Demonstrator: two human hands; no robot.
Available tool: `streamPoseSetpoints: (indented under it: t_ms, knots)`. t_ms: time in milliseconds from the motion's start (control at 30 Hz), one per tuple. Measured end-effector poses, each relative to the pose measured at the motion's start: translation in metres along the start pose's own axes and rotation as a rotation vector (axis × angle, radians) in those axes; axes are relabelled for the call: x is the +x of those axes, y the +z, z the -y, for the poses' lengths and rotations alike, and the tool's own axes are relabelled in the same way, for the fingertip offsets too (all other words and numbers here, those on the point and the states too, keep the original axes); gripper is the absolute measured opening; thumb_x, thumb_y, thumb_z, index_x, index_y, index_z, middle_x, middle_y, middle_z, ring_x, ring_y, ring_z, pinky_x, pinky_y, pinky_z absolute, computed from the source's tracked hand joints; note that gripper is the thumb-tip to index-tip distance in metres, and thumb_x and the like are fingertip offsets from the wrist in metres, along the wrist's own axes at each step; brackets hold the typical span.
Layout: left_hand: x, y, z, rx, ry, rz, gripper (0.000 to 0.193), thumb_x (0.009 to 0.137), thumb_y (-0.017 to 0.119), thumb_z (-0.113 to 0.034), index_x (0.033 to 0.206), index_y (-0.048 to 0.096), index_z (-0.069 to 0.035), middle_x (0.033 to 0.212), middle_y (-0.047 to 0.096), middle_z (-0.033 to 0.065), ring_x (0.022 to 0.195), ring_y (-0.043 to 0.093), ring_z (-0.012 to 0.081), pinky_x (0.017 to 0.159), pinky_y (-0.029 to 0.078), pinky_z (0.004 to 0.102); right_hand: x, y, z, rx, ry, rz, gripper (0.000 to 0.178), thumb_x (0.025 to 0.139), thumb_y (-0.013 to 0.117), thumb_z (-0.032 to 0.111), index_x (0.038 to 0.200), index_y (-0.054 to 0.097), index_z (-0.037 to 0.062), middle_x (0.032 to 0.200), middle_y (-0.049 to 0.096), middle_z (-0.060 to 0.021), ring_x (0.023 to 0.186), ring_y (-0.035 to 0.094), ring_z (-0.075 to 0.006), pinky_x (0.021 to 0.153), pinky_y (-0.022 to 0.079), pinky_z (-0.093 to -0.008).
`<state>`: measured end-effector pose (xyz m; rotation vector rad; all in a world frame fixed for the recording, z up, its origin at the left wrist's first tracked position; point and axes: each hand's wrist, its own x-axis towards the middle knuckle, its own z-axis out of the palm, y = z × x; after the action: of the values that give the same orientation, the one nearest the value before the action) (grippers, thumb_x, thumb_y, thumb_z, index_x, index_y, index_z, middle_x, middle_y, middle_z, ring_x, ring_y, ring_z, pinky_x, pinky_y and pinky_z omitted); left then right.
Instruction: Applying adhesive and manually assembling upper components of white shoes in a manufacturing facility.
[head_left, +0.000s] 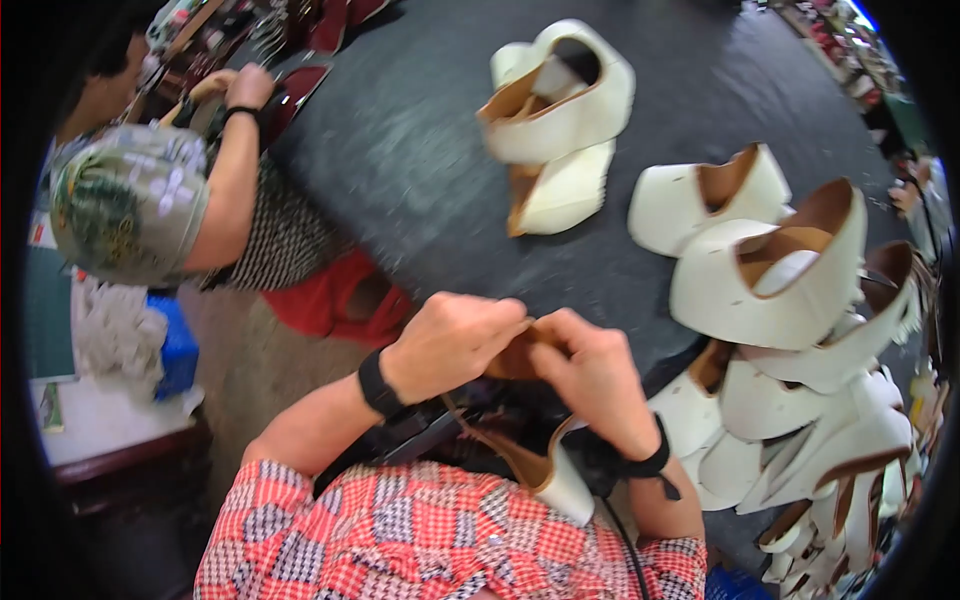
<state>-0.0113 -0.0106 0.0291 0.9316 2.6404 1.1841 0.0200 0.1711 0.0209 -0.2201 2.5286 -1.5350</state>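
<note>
Gripped in front of the body, directly between two bare hands: a brown piece (510,364), caught by left hand (455,340) and right hand (592,368) together and partly hidden behind both. Pinching its upper edge from the left with curled fingers, knuckles upward; clamping that edge from the right between thumb and bent fingers, close beside the opposite fingertips. Hanging just below the right hand, against the checked red-and-white shirt (430,530): a curved white-and-brown shoe part (568,488), impossible to tell as joined to the gripped piece or separate. Strapped around the wrists: a black band (380,385) on the left, a tied black strap (652,456) on the right. Running down over the shirt: a black cable (627,545). Stretching out beyond the hands: a dark table (420,190), bearing a small stack of white shoe uppers (555,138) straight ahead. Heaped to the right, well apart from the gripped piece: a larger pile of white uppers (765,315) with brown linings. Bent over at the left in a patterned cap: a co-worker (130,205), busy near dark red pieces (300,85). Set lower on that side: a blue container (178,345) beside crumpled pale cloth (118,335)
</note>
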Motion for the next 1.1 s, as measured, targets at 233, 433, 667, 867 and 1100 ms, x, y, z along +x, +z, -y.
streamPoseSetpoints:
  t_ms: [233,433,667,867,1100]
  knots:
    - [0.029,-0.041,-0.041,-0.104,0.196,-0.220,0.039,0.087,0.061,-0.024,0.118,0.054,-0.001,0.114,0.060,0.0136,0.098,0.062,0.0220,0.079,0.051,0.0299,0.005,-0.083,0.066,-0.513,-0.295,-0.403,0.009,0.081,0.055,0.007,0.089,0.057,0.0071,0.066,0.060,-0.0121,0.054,0.058,-0.0277,0.048,0.045,-0.0369]
    - [0.028,-0.036,-0.004,-0.027,0.145,-0.290,0.044,0.084,0.064,-0.019,0.122,0.050,-0.003,0.117,0.059,0.0142,0.101,0.061,0.0232,0.080,0.051,0.0311,0.010,-0.136,0.064,-0.926,-0.297,-0.920,0.050,0.078,0.061,0.010,0.123,0.044,-0.0031,0.123,0.048,-0.0214,0.117,0.044,-0.0359,0.099,0.033,-0.0434]
    - [0.068,-0.063,0.040,0.134,-0.019,-0.345,0.043,0.082,0.064,-0.020,0.120,0.050,-0.005,0.119,0.056,0.0161,0.110,0.054,0.0279,0.090,0.046,0.0360,0.036,-0.122,-0.046,-1.098,0.079,-0.393,0.042,0.074,0.065,0.016,0.112,0.057,0.0004,0.119,0.053,-0.0190,0.115,0.047,-0.0312,0.099,0.033,-0.0452]
    - [0.099,-0.048,0.070,0.427,0.024,-0.261,0.050,0.078,0.067,-0.022,0.123,0.048,-0.009,0.119,0.052,0.0156,0.117,0.045,0.0293,0.095,0.040,0.0375,0.036,-0.092,-0.005,-0.857,-0.050,-0.487,0.026,0.077,0.060,0.005,0.102,0.058,-0.0018,0.109,0.058,-0.0196,0.105,0.052,-0.0345,0.092,0.039,-0.0412]
    - [0.113,-0.067,0.093,0.490,0.079,-0.297,0.014,0.079,0.054,-0.003,0.090,0.061,-0.007,0.098,0.060,0.0062,0.082,0.062,0.0245,0.070,0.052,0.0328,0.034,-0.052,0.019,-0.574,-0.148,-0.451,0.012,0.079,0.060,0.000,0.091,0.061,-0.0016,0.094,0.063,-0.0149,0.090,0.059,-0.0306,0.080,0.046,-0.0370]
